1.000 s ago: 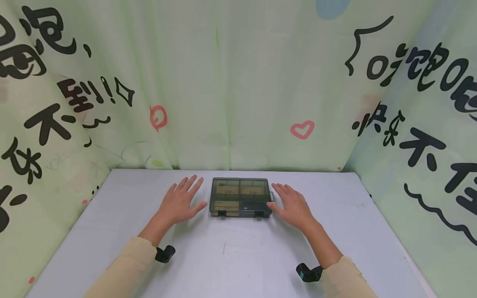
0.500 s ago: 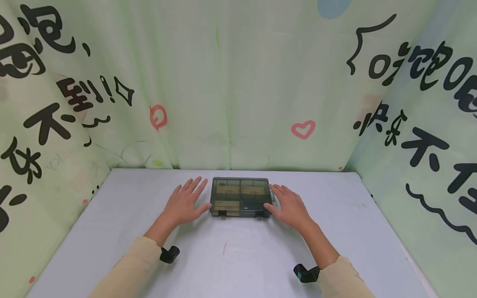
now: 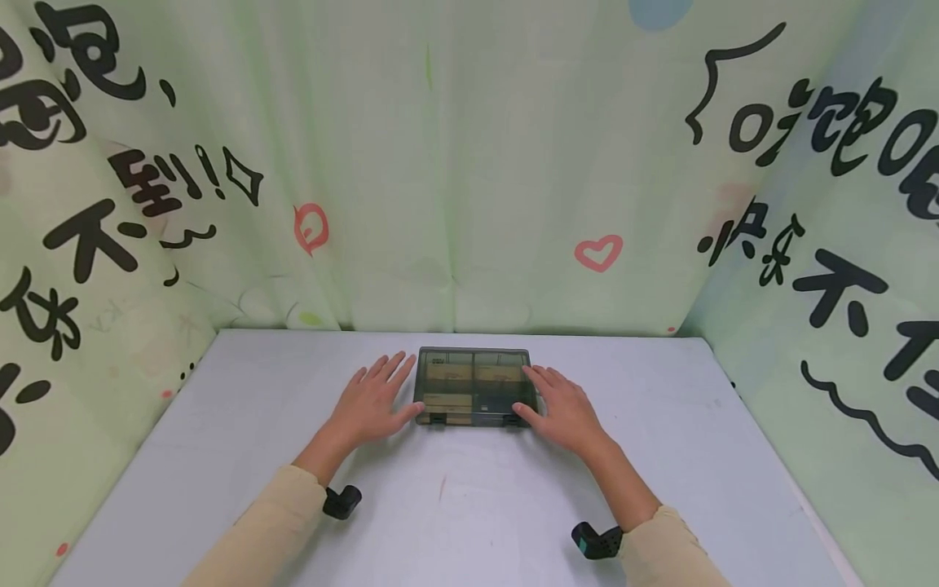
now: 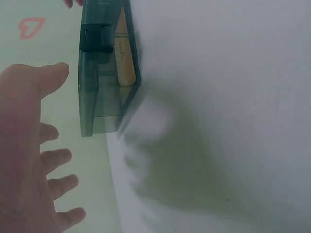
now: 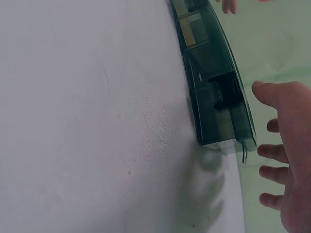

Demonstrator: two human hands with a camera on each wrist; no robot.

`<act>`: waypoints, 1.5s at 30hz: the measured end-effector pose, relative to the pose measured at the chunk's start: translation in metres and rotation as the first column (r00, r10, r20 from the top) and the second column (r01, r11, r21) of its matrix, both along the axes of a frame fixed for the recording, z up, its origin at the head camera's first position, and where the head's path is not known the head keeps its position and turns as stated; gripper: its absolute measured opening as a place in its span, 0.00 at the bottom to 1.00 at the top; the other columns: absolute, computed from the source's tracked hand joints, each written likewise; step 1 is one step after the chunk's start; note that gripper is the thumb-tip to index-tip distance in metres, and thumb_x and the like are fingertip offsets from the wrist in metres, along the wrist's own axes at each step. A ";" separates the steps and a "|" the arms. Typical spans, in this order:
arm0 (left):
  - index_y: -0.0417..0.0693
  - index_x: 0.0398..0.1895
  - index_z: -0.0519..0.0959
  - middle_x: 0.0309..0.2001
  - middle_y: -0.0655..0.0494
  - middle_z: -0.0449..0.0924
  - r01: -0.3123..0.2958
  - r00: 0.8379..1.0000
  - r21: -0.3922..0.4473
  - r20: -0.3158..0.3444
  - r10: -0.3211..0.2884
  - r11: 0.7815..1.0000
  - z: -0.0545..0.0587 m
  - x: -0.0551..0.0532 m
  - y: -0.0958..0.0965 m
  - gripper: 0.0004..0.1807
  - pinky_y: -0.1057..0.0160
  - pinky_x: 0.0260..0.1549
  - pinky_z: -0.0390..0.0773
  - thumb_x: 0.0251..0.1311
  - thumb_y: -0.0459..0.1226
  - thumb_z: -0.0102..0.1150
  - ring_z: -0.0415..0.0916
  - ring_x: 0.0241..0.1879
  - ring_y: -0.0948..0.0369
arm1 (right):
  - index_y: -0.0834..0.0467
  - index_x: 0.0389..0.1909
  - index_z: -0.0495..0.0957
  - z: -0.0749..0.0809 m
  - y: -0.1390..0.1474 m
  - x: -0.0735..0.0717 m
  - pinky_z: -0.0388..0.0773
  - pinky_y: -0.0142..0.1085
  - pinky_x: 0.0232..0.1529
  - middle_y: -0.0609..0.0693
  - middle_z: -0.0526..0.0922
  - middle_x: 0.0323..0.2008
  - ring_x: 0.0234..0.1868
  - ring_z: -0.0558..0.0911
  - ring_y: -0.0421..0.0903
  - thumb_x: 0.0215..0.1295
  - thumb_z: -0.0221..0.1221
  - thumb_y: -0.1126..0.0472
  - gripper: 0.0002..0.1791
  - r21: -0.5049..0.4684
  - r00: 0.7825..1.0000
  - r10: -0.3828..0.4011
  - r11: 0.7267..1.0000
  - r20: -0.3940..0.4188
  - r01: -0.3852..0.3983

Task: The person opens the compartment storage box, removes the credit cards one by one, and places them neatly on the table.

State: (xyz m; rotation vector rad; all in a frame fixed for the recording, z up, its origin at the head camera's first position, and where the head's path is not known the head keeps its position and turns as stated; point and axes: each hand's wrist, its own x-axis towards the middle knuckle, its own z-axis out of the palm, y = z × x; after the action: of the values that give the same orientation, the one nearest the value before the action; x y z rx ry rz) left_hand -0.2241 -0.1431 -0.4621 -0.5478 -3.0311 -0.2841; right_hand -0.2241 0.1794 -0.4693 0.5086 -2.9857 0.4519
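Note:
A dark translucent plastic storage box (image 3: 473, 383) with divided compartments lies on the white table, its lid down. Tan pieces (image 3: 449, 372) show through the lid, and two black latches (image 4: 97, 38) sit along its near side. My left hand (image 3: 372, 406) is spread at the box's left end, thumb toward the near left corner. My right hand (image 3: 566, 412) overlaps the right end in the head view, thumb over the near right corner. Both wrist views show the fingers extended, with a gap between the thumb and the box. A small loop (image 5: 244, 153) hangs from the right end.
The white table (image 3: 447, 505) reaches back to a pale green curtain (image 3: 447, 187) printed with black lettering. More curtain stands along the left and right sides. A black camera (image 3: 341, 502) is worn on the left wrist and another (image 3: 597, 540) on the right.
Both hands have moved inward, the left one rightward and the right one leftward, closing in on the box's ends. The box stays where it was.

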 end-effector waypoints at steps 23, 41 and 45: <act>0.45 0.77 0.49 0.75 0.45 0.55 -0.018 0.993 0.101 0.116 0.006 0.995 -0.012 0.001 0.011 0.47 0.43 0.68 0.63 0.64 0.61 0.49 0.56 0.73 0.47 | 0.58 0.74 0.57 -0.009 -0.005 0.004 0.62 0.61 0.67 0.63 0.61 0.72 0.72 0.62 0.62 0.67 0.54 0.40 0.41 -0.036 0.995 -0.034 0.999 0.089 0.038; 0.39 0.77 0.38 0.77 0.41 0.42 -0.146 0.924 0.413 0.381 -0.024 0.899 -0.020 -0.002 0.018 0.47 0.44 0.73 0.52 0.67 0.50 0.50 0.44 0.77 0.46 | 0.57 0.77 0.46 -0.019 -0.009 0.006 0.54 0.62 0.71 0.59 0.43 0.77 0.76 0.52 0.63 0.70 0.54 0.48 0.42 -0.340 0.963 -0.001 0.935 0.269 0.096; 0.38 0.77 0.36 0.78 0.41 0.40 -0.163 0.920 0.469 0.390 -0.038 0.868 -0.024 -0.004 0.021 0.47 0.44 0.74 0.51 0.66 0.47 0.50 0.42 0.77 0.47 | 0.57 0.77 0.44 -0.021 -0.012 0.008 0.53 0.63 0.71 0.59 0.41 0.78 0.76 0.50 0.62 0.71 0.53 0.49 0.42 -0.366 0.958 -0.006 0.923 0.287 0.116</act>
State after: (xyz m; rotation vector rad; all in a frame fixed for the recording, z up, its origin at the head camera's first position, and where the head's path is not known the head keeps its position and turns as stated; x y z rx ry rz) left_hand -0.2279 -0.1217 -0.4858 -0.3786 -3.1182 -1.2647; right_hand -0.2166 0.1674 -0.4903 0.3339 -3.0369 1.1581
